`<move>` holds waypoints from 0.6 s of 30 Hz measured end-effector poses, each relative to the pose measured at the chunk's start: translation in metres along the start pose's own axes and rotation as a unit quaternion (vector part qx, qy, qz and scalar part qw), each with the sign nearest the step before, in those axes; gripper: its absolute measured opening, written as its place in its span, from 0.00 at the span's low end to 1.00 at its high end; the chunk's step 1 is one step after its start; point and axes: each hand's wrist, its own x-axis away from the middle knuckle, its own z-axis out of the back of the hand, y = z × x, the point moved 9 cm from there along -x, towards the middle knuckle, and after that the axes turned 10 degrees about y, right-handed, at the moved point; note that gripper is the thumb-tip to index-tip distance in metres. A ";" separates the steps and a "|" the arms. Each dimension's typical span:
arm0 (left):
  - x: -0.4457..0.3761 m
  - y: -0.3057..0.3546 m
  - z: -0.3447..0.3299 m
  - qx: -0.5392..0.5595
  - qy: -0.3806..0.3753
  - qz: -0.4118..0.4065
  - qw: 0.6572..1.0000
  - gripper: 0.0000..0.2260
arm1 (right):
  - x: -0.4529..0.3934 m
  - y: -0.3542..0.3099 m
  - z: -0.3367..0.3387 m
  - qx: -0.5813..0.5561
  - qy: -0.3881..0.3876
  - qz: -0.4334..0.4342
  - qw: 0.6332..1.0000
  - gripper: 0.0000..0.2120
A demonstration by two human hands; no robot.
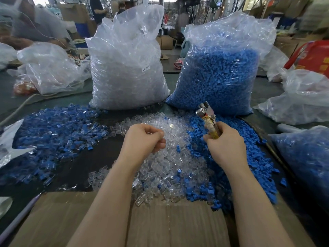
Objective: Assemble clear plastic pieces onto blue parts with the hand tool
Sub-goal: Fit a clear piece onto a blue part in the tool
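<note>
A heap of clear plastic pieces (170, 163) lies in the middle of the table. Loose blue parts (231, 157) are piled to its right. My left hand (144, 139) is curled over the clear heap, fingertips pinched together on what looks like a clear piece. My right hand (226, 141) grips the taped handles of a metal hand tool (207, 114), its jaws pointing up and away above the blue pile. A spread of joined clear-and-blue pieces (58, 132) covers the table on the left.
A big bag of clear pieces (128, 68) and a big bag of blue parts (220, 73) stand behind the heaps. More plastic bags lie at left (51, 68) and right (306, 98). Cardboard (160, 225) covers the near edge. People are working at the far left.
</note>
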 end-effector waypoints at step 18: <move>0.010 0.005 -0.025 0.113 -0.035 0.037 0.992 0.05 | 0.008 -0.028 0.001 -0.204 -0.019 0.050 0.978 0.05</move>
